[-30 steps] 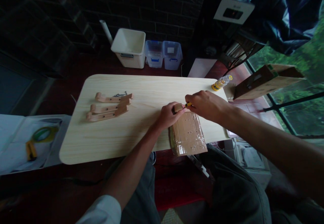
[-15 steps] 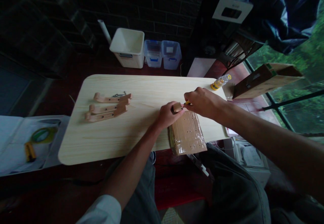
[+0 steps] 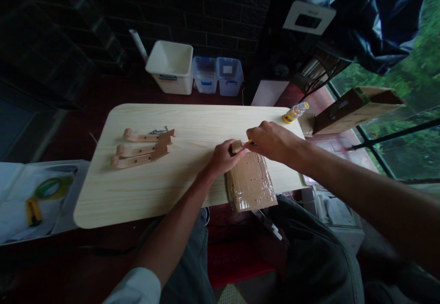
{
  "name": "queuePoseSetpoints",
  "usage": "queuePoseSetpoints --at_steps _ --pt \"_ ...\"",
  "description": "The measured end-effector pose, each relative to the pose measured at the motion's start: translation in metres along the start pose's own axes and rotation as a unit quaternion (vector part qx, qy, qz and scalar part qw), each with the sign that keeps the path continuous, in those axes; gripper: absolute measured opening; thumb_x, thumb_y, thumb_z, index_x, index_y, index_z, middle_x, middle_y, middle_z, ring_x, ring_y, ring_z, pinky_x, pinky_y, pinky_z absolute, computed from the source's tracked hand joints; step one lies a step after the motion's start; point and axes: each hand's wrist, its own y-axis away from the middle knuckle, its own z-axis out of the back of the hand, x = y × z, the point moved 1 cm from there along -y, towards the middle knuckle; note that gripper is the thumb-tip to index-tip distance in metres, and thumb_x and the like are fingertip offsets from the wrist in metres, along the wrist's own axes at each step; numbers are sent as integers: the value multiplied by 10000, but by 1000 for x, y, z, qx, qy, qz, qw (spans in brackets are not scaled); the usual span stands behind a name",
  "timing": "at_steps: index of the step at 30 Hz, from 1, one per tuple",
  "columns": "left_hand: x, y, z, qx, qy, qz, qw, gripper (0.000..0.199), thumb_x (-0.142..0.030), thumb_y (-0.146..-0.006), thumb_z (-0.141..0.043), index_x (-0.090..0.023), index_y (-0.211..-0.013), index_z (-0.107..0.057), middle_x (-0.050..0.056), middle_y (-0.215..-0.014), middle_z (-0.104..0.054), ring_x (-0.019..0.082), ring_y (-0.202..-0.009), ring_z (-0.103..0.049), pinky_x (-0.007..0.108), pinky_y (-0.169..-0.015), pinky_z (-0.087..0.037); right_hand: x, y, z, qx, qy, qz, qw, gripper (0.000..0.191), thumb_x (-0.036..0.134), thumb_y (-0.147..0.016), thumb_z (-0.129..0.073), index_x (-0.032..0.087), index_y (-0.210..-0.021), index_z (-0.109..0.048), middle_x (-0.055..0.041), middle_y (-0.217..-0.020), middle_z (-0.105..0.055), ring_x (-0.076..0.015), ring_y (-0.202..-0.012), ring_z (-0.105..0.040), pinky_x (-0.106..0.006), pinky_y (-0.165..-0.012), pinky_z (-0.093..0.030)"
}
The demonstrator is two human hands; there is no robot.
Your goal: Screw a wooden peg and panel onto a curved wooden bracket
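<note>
Brace the wooden piece [image 3: 236, 146], clasped in the left hand [image 3: 222, 157] at the far end of the cardboard [image 3: 250, 180], and squarely align the yellow-handled tool [image 3: 250, 142] gripped in the right hand [image 3: 269, 138].

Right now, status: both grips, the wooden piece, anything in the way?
Left grip on wooden piece. Right grip on yellow tool, pointed toward the piece. Possibly in the way: taped cardboard close by, overhanging near edge of table.
</note>
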Motion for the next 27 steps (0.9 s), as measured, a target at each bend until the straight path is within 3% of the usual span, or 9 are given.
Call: queuePoseSetpoints --at_steps 27 --pt "-1 0 -1 -14 -9 12 1000 171 -345 -880 -719 -200 -970 -726 52 -894 -773 197 -819 -692 336 -795 -554 -10 -6 -6 -17 -38 -23 999 321 428 -1023 -600 166 -1092 -772 -147 -989 -768 -262 -902 -706 -359 -721 -461"
